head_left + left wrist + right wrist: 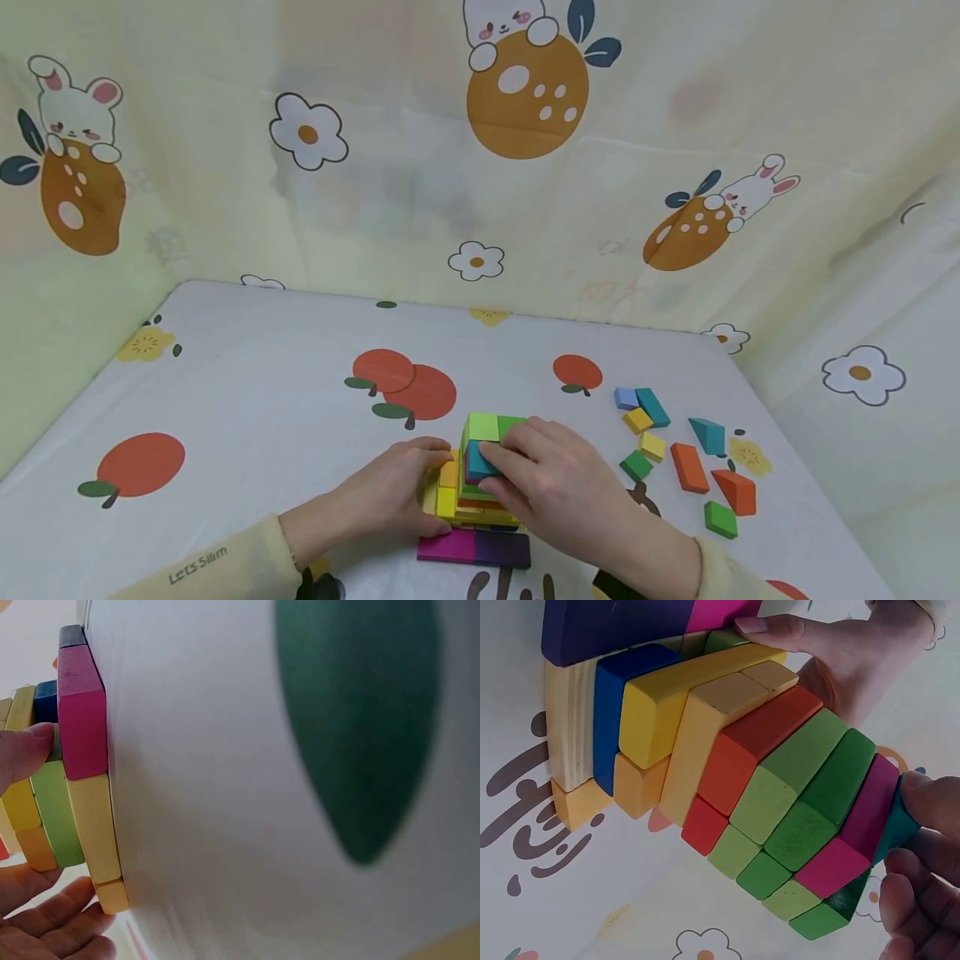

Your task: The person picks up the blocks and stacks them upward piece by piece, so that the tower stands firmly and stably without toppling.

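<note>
A stepped tower of coloured wooden blocks [467, 502] stands near the front of the table. My left hand [390, 492] holds its left side, the thumb at the front and the other fingers round the back. With thumb and fingertips my right hand [562, 487] pinches a teal block [897, 823] at the upper level, against a magenta block [866, 825]. Beside the teal block, light green blocks [482, 427] rise at the back of the top. Magenta and purple blocks [447, 547] lie along the tower's front base. My right hand hides the tower's right side in the head view.
To the right lie several loose blocks, among them an orange block [689, 467], an orange triangular block [737, 492], a green block [721, 519] and a yellow block [652, 447]. A patterned cloth [390, 217] hangs behind the table.
</note>
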`<state>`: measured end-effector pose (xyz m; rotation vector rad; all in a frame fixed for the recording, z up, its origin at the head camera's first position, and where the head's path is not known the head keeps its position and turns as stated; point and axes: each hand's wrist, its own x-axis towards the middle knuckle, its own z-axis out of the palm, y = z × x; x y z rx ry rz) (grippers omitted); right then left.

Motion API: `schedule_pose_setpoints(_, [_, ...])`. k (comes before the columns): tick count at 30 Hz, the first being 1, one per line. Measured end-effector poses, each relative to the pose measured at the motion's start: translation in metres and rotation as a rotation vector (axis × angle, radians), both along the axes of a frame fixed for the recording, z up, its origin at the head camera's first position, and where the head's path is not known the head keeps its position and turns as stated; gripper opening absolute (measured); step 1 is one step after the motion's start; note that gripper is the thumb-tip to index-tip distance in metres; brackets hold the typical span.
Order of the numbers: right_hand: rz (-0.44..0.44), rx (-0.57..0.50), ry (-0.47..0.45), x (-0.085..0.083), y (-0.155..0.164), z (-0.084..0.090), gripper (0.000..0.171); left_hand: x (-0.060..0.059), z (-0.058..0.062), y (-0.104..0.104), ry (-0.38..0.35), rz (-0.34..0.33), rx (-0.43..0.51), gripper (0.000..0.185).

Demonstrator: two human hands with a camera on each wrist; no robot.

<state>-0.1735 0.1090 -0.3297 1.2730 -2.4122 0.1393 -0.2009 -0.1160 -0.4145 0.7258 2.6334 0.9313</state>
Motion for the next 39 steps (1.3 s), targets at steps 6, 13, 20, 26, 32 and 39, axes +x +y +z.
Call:
schedule_pose_setpoints(6, [-0.007, 0.005, -0.012, 0.0, 0.0, 0.001, 0.034, 0.001, 0.0, 0.001, -0.007, 0.003, -0.005, 0.077])
schedule_pose_setpoints(13, [-0.021, -0.068, -0.011, 0.0, 0.01, 0.003, 0.035, 0.003, 0.001, 0.002, -0.027, 0.012, -0.006, 0.077])
schedule_pose_setpoints(20, [-0.146, -0.227, -0.004, -0.011, 0.055, 0.002, 0.027, 0.002, 0.001, 0.004, -0.018, 0.004, -0.018, 0.077])
schedule_pose_setpoints(26, [-0.347, -0.207, -0.119, -0.032, 0.11, -0.019, 0.027, 0.002, 0.001, 0.002, -0.019, 0.014, -0.012, 0.076])
schedule_pose_setpoints(32, [-0.591, -0.043, -0.404, -0.052, 0.148, -0.048, 0.029, 0.004, 0.001, 0.0, -0.022, 0.023, 0.001, 0.077])
schedule_pose_setpoints(39, [-0.705, 0.159, -0.503, -0.058, 0.156, -0.072, 0.041, 0.003, 0.002, 0.001, -0.018, 0.011, 0.011, 0.076])
